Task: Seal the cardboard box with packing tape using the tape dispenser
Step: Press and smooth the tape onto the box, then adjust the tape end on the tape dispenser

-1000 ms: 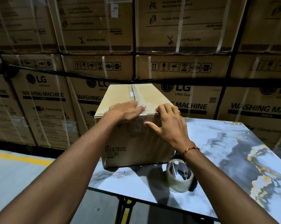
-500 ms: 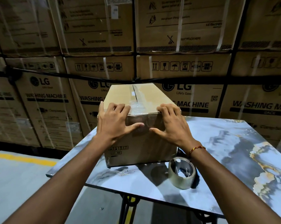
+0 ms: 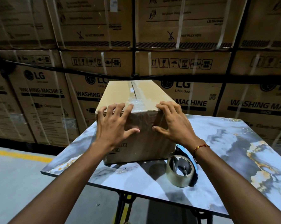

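Note:
A closed brown cardboard box stands on the marbled table, with clear packing tape running along its top seam and down the near face. My left hand lies spread flat on the box's near face, fingertips over the top edge. My right hand presses the same face on the right, fingers curled over the edge. Both thumbs point at the taped strip between them. The tape dispenser, holding a roll of clear tape, lies on the table just right of the box, below my right wrist.
A wall of stacked, strapped washing machine cartons rises behind the table. The table's near edge runs diagonally over black legs. Grey floor with a yellow line lies to the left.
My left hand has slid from the box's top down onto its near face. Both hands now press the near face on either side of the tape. The dispenser has not moved.

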The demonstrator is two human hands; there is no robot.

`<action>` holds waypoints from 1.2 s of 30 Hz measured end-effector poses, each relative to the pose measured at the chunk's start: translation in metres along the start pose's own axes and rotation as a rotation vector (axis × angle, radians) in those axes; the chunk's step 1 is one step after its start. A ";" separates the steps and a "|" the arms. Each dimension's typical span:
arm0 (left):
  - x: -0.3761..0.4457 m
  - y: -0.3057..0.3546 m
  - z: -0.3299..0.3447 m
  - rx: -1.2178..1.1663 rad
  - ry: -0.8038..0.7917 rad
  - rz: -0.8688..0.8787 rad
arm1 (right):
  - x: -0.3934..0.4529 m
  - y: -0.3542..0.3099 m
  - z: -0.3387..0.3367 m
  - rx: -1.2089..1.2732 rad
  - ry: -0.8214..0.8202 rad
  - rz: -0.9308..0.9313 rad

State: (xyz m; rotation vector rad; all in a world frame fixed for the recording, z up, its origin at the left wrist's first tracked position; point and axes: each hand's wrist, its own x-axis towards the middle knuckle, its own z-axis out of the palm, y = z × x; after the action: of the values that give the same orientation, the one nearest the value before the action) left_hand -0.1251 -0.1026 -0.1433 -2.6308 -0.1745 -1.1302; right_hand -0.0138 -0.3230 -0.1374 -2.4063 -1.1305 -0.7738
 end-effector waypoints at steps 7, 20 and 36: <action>0.002 -0.016 -0.003 -0.136 -0.047 0.006 | 0.000 -0.003 -0.002 -0.006 -0.016 0.014; -0.045 0.049 -0.015 -0.307 0.213 -0.181 | -0.105 0.010 -0.003 0.252 0.083 0.239; -0.088 0.174 0.002 -0.786 -0.651 -0.490 | -0.168 -0.001 0.012 0.537 -0.082 0.918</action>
State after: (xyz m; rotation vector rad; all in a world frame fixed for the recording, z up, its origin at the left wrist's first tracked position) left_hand -0.1465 -0.2688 -0.2433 -3.7425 -0.6415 -0.4189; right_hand -0.0989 -0.4136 -0.2504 -2.1302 -0.1199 -0.0473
